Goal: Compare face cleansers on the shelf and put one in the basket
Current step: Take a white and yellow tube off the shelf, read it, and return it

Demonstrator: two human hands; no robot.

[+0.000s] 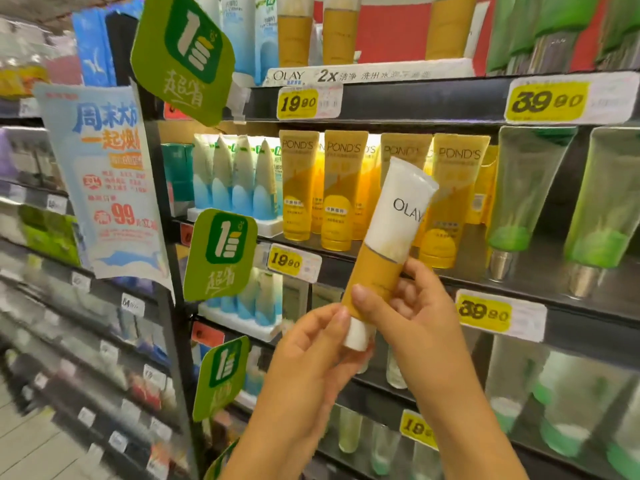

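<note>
A person stands close to the shelving and holds an Olay cleanser tube (384, 251) up in front of the middle shelf, cap end down, label side turned toward their face, presumably so the print can be read. The right hand (412, 317) wraps the lower, mustard-coloured half of the tube, thumb laid across the front and fingers curled behind it, taking most of the weight. The left hand (311, 351) closes in from below, its thumb and fingertips pinching around the white cap (356, 336), which steadies the tube and would let it be turned to show the back. The tube leans a little to the right and hangs clear of the shelf, just in front of the row of yellow Pond's tubes (332, 192) standing on their caps. That position looks deliberate: the rival product sits right behind it for comparison, with a 19.90 price tag (294, 262) on the shelf edge below them. Green translucent tubes (526, 188) stand to the right above a 39.90 tag (484, 312). No basket is in view, so I judge the choosing is still under way and nothing has been dropped in yet.
</note>
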